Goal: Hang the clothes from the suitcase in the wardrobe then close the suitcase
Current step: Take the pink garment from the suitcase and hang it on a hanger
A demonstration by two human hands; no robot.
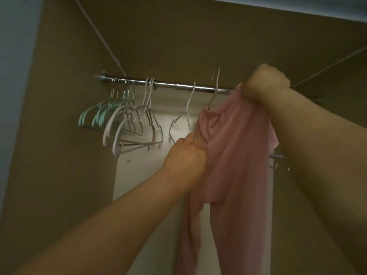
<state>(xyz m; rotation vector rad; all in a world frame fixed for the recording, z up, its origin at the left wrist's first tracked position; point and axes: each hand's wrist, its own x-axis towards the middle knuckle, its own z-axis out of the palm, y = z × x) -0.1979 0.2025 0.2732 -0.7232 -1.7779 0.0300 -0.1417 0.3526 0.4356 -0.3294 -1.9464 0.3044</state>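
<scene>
Inside a brown wardrobe, a person's right hand [266, 84], at two o'clock, grips the elastic waistband of soft pink trousers [238, 155] by the chrome hanging rod [168, 85]. The left hand [184, 153], at centre, pinches their left edge. Empty white wire hangers [187, 112] and mint-green plastic hangers [95, 118] crowd the rod toward ten o'clock.

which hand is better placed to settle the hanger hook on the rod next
Right, probably: the right hand grips the pink trousers by the waistband at rod height, beside the hanger hook. The left hand pinches fabric lower down, below the rod.
</scene>
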